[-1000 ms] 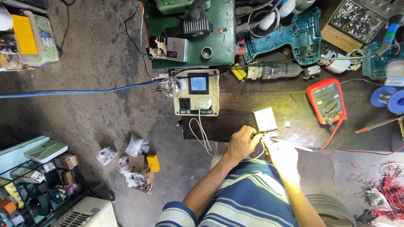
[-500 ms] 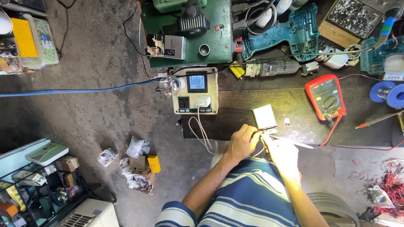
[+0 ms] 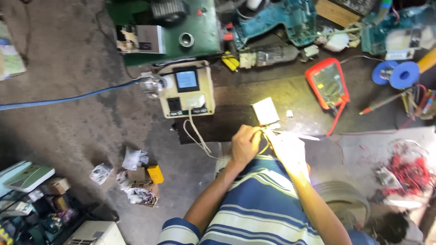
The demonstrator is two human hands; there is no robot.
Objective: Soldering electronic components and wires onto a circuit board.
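Both hands are working at thin yellow wires: the left hand is pinching them with bunched fingers, while the right hand is so washed out by the lamp that I cannot tell how its fingers sit. The wires are running to one small white box just beyond, so the joining looks under way, not finished. Farther out are lying one cream meter unit, one red multimeter, one blue solder spool and one teal drill.
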